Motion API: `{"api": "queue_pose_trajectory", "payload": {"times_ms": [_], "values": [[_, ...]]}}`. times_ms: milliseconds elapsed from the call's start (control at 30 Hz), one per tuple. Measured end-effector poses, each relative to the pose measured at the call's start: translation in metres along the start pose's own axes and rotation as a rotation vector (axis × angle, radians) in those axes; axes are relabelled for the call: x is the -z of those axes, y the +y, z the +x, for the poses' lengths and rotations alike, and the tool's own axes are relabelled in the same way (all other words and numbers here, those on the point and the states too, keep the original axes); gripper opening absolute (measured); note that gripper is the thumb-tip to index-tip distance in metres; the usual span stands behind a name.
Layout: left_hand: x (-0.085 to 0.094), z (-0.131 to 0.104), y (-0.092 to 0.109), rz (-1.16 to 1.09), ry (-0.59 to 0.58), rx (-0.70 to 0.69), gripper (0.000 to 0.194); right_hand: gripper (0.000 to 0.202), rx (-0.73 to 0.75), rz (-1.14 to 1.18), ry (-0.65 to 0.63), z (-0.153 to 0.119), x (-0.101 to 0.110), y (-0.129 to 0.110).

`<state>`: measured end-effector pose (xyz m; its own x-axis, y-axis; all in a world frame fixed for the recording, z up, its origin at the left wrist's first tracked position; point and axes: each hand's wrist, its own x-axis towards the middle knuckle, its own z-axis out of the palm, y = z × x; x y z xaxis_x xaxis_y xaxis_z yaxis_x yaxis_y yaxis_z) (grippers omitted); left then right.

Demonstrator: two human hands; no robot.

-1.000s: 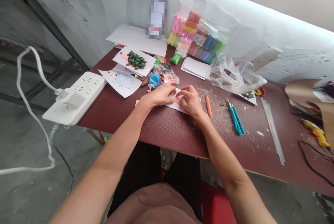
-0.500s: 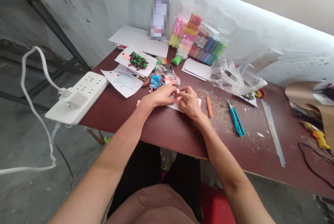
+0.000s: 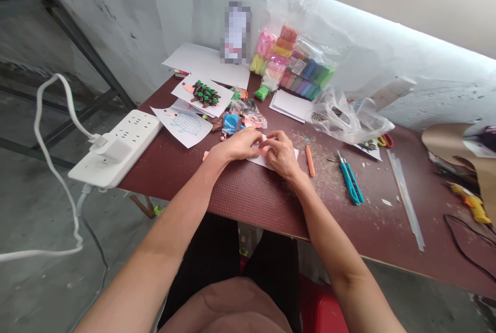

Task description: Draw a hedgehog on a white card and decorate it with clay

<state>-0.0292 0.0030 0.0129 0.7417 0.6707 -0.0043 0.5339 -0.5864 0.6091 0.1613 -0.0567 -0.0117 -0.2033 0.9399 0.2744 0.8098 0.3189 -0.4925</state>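
Note:
A piece of pink modelling clay (image 3: 264,151) lies on a small sheet of white paper (image 3: 293,158) at the table's front. My left hand (image 3: 245,144) rests over the paper's left part, its curled fingertips against the clay. From the other side my right hand (image 3: 279,153) bends its fingers and thumb round the same clay. Both hands hide most of the clay and much of the sheet. An orange clay tool or stick (image 3: 310,161) lies just right of my right hand. Beyond my left hand are opened clay packets, among them a blue one (image 3: 231,123).
A hedgehog card (image 3: 222,108) and a hedgehog drawing (image 3: 182,125) lie left, near a white power strip (image 3: 134,139). Bagged clay (image 3: 306,72) and a plastic bag (image 3: 349,121) stand behind. Rightward are a teal utility knife (image 3: 351,180), glue sticks (image 3: 405,198) and a yellow glue gun (image 3: 470,202).
The view has shifted slightly. Both hands stay in the same place on the pink clay, with hardly any movement of the fingers.

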Motion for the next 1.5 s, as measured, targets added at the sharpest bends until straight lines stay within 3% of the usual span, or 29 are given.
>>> {"api": "queue_pose_trajectory", "payload": {"times_ms": [500,1033,1500], "values": [[0.003,-0.002,0.005,-0.004,-0.018,0.040,0.021,0.038,-0.041,-0.007,0.019,-0.001,0.004,0.001],[0.001,0.000,0.000,-0.013,-0.025,-0.012,0.041,0.042,-0.024,-0.008,0.055,-0.007,0.006,0.008],[-0.001,-0.002,-0.001,0.002,0.000,-0.039,0.042,0.040,-0.017,-0.019,0.076,-0.011,0.006,0.005]]}}
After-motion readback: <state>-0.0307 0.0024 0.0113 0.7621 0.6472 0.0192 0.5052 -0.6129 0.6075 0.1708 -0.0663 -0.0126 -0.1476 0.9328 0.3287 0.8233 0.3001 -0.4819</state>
